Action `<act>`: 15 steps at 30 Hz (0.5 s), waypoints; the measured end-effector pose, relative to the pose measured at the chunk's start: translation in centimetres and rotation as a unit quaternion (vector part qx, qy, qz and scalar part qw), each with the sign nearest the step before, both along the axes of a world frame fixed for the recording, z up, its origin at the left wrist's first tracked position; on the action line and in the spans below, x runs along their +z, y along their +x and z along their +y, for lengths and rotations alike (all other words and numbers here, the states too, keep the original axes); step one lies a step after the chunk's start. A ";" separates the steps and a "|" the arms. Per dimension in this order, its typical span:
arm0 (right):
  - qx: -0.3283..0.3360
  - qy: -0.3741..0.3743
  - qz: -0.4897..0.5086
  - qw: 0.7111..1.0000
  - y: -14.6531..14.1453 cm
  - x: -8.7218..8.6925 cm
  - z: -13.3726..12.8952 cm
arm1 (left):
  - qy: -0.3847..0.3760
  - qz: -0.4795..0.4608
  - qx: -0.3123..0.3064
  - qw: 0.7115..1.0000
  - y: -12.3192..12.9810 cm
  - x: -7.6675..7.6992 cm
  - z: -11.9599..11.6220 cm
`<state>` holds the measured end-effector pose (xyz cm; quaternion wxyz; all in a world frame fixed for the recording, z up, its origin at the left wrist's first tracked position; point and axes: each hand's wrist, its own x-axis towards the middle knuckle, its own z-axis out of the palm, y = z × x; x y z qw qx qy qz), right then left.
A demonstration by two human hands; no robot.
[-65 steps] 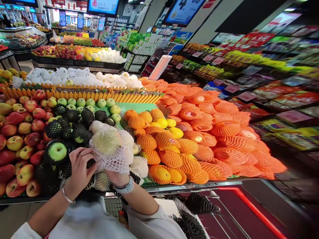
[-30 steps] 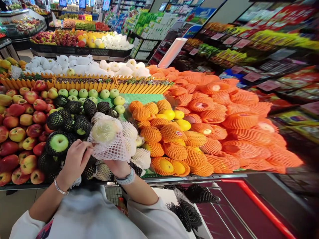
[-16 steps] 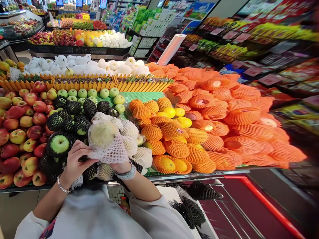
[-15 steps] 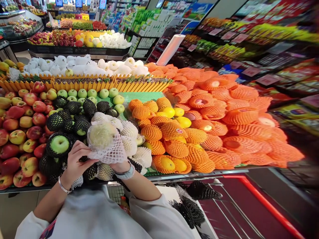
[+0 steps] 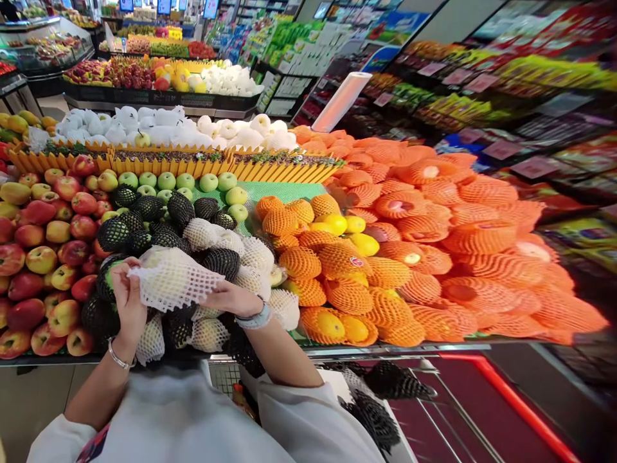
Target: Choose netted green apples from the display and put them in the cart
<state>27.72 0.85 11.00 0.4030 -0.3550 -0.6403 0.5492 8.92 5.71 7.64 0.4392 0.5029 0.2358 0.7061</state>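
A pale round fruit in a white foam net [image 5: 176, 280] hangs between my two hands, above the fruit display. My left hand [image 5: 129, 292] pinches the net's left edge. At the other end, my right hand [image 5: 231, 299] is closed round the narrowing side of the net. Black-netted fruits [image 5: 220, 263] and white-netted fruits [image 5: 253, 283] lie just beyond and beside my hands. A green fruit in black netting is partly hidden behind my left hand.
Red and yellow apples [image 5: 41, 260] fill the left side. Yellow fruits in orange nets [image 5: 344, 289] and large orange-netted fruits [image 5: 482, 238] lie right. A metal cart [image 5: 463, 411] and loose black nets [image 5: 393, 381] are at the lower right.
My left hand has moved left and up to the net's edge, and the net is now stretched sideways over the fruit. The fruit has shifted left. The view has shifted slightly.
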 end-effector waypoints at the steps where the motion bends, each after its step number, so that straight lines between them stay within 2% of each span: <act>1: 0.025 0.011 -0.022 0.999 0.6 0.1 -0.2 | -0.011 -0.025 -0.020 0.999 -0.1 0.2 -0.1; 3: 0.052 0.038 -0.033 0.997 1.1 0.6 -0.5 | -0.021 -0.050 -0.053 0.997 -0.1 0.7 -0.4; 4: 0.041 0.055 -0.036 0.997 1.0 1.0 -0.7 | -0.024 -0.052 -0.066 0.996 0.0 0.9 -0.5; 8: -0.121 0.100 -0.047 0.986 -0.4 2.1 -1.1 | -0.042 -0.029 -0.090 0.995 -0.1 1.2 -0.5; 10: -0.170 0.125 -0.053 0.976 -0.9 2.2 -1.2 | -0.046 0.016 -0.095 0.994 -0.4 1.2 -0.4; 12: -0.167 0.133 -0.054 0.975 -1.1 2.1 -1.1 | -0.038 0.086 -0.085 0.992 -0.6 1.4 -0.4; 15: -0.110 0.139 -0.065 0.982 -1.2 1.4 -0.8 | -0.024 0.166 -0.056 0.984 -0.5 1.8 -0.7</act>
